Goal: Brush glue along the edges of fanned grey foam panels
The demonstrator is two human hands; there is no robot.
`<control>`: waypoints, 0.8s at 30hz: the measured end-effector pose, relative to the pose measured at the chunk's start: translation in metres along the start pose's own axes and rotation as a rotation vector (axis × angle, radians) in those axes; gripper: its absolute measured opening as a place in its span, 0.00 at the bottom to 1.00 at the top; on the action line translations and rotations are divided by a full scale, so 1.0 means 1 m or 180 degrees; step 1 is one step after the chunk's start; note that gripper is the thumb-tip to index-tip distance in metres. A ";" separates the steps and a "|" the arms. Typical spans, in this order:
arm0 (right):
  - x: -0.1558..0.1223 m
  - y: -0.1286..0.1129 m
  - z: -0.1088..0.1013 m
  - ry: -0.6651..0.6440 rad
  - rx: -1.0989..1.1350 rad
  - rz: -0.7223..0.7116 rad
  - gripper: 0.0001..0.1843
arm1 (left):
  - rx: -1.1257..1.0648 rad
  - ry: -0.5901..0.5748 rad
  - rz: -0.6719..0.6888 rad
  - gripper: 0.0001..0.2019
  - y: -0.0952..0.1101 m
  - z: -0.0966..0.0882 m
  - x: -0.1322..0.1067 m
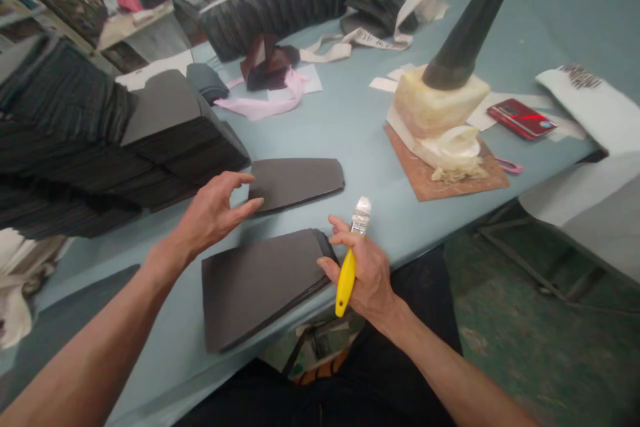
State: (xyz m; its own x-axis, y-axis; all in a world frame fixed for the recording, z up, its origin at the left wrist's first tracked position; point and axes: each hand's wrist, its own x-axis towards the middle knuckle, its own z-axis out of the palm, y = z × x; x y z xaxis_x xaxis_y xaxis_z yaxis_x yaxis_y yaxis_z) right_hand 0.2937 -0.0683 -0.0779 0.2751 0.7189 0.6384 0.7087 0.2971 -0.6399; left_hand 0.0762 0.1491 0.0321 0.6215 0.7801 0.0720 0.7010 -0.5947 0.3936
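My right hand is closed round the yellow handle of a small brush, its pale bristles pointing up, beside the right end of a near stack of dark grey cut pieces. My left hand is open, fingers apart, its tips at the left edge of a single dark grey piece lying flat farther back on the light blue table.
Tall stacks of dark pieces fill the left. A yellowish glue block with a dark cone stands on a brown board at right, near a red phone. Pink and white strips lie behind. The table edge and floor are at right.
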 end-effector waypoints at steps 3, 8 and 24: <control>0.001 -0.001 -0.002 0.0022 0.0015 -0.0028 0.13 | 0.0204 -0.0241 0.0344 0.28 -0.001 0.011 0.016; -0.002 0.002 -0.003 -0.0020 -0.0066 -0.0053 0.13 | 0.0434 -0.0538 0.0679 0.24 -0.010 0.025 0.017; -0.010 0.010 -0.006 0.0000 -0.0535 0.0108 0.17 | 0.0720 -0.0464 0.0244 0.17 0.021 0.041 0.004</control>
State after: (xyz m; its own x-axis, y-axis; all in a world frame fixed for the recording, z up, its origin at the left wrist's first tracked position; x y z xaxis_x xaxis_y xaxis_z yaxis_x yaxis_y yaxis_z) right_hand 0.3022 -0.0764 -0.0885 0.3006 0.7268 0.6176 0.7977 0.1635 -0.5805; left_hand 0.1081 0.1318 0.0031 0.7080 0.7048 -0.0454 0.7001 -0.6919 0.1762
